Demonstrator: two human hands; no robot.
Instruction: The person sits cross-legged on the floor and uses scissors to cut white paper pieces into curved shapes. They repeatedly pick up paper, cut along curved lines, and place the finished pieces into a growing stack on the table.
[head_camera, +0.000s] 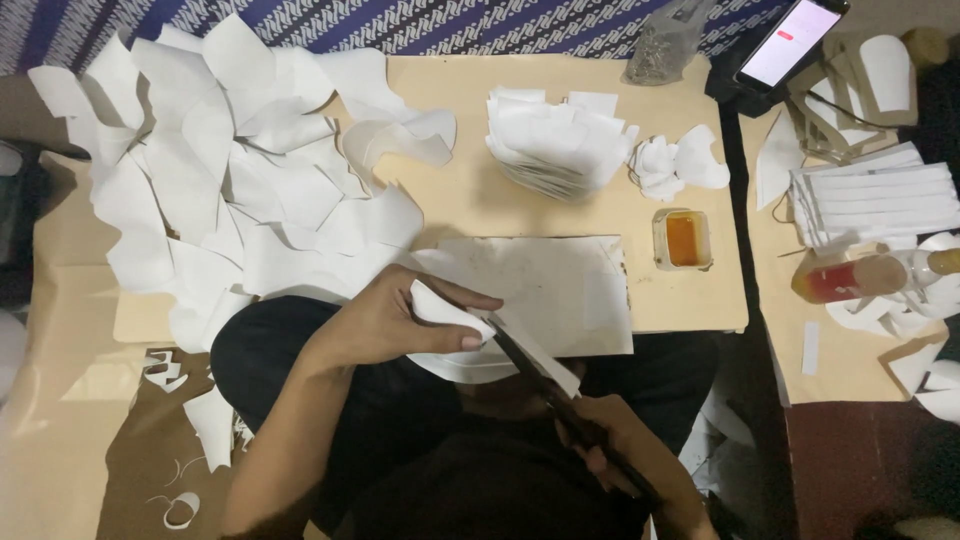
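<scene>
My left hand (395, 325) pinches a curved white cut-out piece (455, 340) over my lap, thumb on top. My right hand (625, 450) grips dark scissors (545, 385), whose blades reach up into the white piece near my left thumb. Both hands work just in front of a worn board (560, 285) lying on the low wooden table (470, 195).
A big heap of white cut pieces (230, 170) covers the table's left. A neat stack of cut pieces (555, 140) and a small tub of amber glue (683, 240) sit at the back right. A lit phone (792, 40), folded white strips (870, 200) and a bottle (850, 277) lie at right.
</scene>
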